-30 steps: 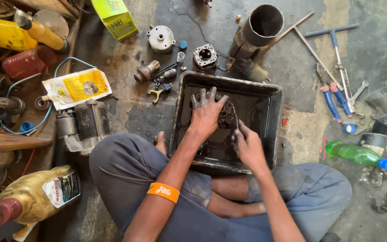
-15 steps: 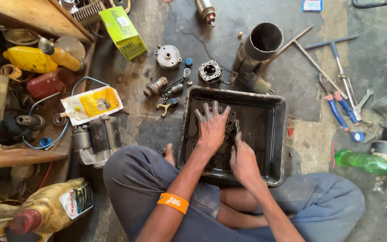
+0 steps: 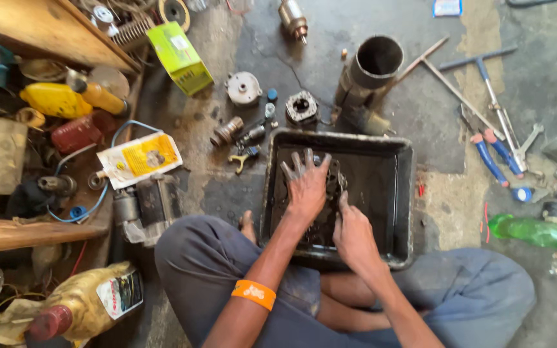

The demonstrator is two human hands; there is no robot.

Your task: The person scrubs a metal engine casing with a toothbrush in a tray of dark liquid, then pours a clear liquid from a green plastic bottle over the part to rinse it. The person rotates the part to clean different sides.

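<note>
Greasy metal part in a black tray

The dark, oil-coated metal part (image 3: pixel 327 203) lies flat in the black rectangular tray (image 3: pixel 402 193), directly under the left grip (image 3: pixel 305 183), whose spread fingers press on its top, and just ahead of the right grip (image 3: pixel 354 235), which touches its near right edge. Its shape is mostly hidden; the tray sits on the floor, its bottom wet and black.

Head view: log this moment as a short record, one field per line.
setting: workshop floor, person seated cross-legged
left hand: spread flat on a dark greasy part in the black tray
right hand: gripping the same part at its near end
wrist: orange band on the left arm
beyond the tray: metal cylinder, round machined pieces
right of the tray: blue-handled pliers, green bottle
left: green box, yellow packet
</note>
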